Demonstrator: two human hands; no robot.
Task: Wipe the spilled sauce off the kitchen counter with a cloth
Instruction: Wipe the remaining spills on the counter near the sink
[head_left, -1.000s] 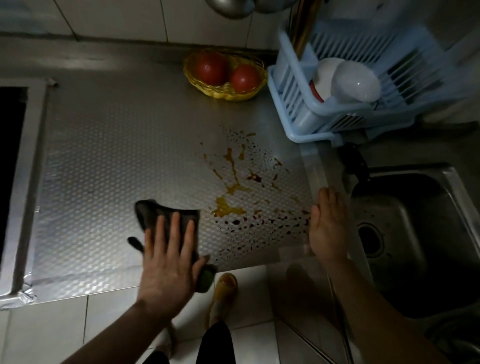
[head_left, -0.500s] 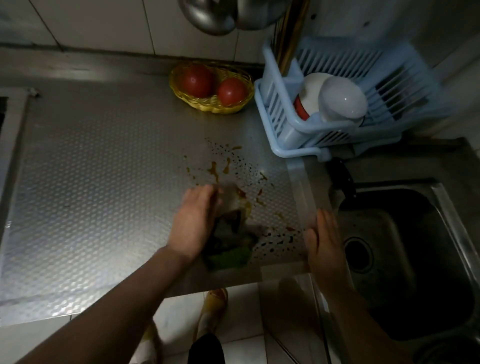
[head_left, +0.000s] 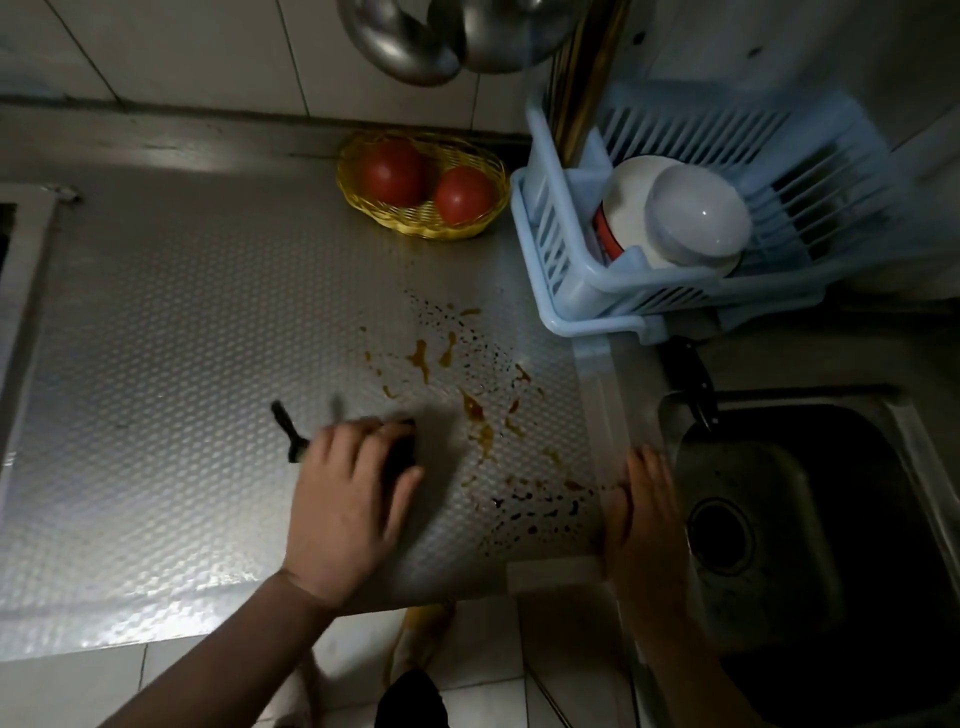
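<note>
Brown sauce (head_left: 480, 415) lies in streaks and many small drops on the embossed steel counter (head_left: 171, 374), right of the middle. My left hand (head_left: 348, 499) presses a dark cloth (head_left: 400, 452) flat on the counter just left of the streaks; most of the cloth is hidden under the hand, and a dark strip of it sticks out at the left. The hand and cloth are motion-blurred. My right hand (head_left: 644, 514) rests flat on the counter's right edge beside the sink, holding nothing.
A yellow basket (head_left: 395, 223) with two tomatoes stands at the back. A light blue dish rack (head_left: 571, 291) with white bowls sits at the back right. The steel sink (head_left: 779, 519) is on the right, with a black-handled knife (head_left: 688, 376) at its rim. Metal ladles (head_left: 410, 41) hang above.
My left hand swept the cloth right into the sauce, then back left. A smeared strip below the remaining streaks now looks wiped. My right hand has stayed at the counter edge.
</note>
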